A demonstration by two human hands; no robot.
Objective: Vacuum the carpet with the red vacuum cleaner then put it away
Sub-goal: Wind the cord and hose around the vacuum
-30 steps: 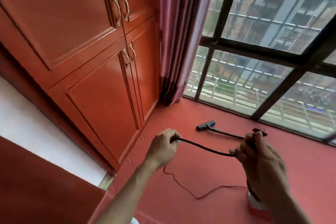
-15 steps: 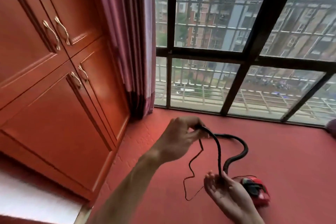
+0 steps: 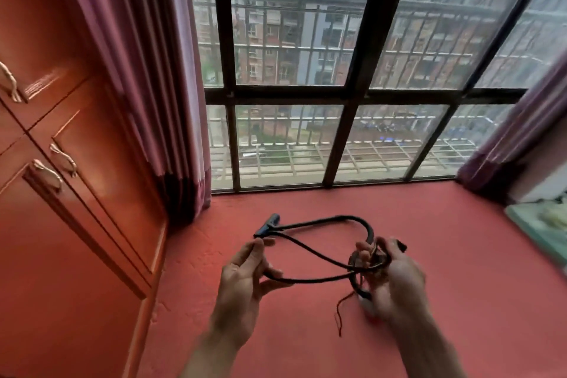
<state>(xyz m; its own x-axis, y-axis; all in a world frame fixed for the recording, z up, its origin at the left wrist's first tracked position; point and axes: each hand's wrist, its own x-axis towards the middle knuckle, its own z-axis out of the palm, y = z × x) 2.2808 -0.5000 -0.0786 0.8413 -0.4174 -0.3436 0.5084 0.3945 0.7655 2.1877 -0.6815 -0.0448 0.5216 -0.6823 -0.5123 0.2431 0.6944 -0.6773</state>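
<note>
A black vacuum hose (image 3: 322,258) loops between my two hands above the red carpet (image 3: 429,255). My left hand (image 3: 245,282) holds one bend of the hose between thumb and fingers. My right hand (image 3: 389,279) grips several gathered coils of hose. The flat black nozzle (image 3: 268,225) lies on the carpet just beyond my left hand. The red vacuum body (image 3: 369,310) is almost wholly hidden under my right hand; only a small pale and red part shows. A thin cord (image 3: 339,313) trails down from the coils.
A tall red-brown cabinet (image 3: 76,178) with metal handles fills the left side. Purple curtains (image 3: 153,86) hang at its edge, and another at the right. A barred window (image 3: 337,86) runs along the far edge of the carpet. A pale green object (image 3: 540,224) sits at the right.
The view has swung right toward the window. My hands have come closer together, and my right hand has turned from an open palm to gripping gathered hose coils.
</note>
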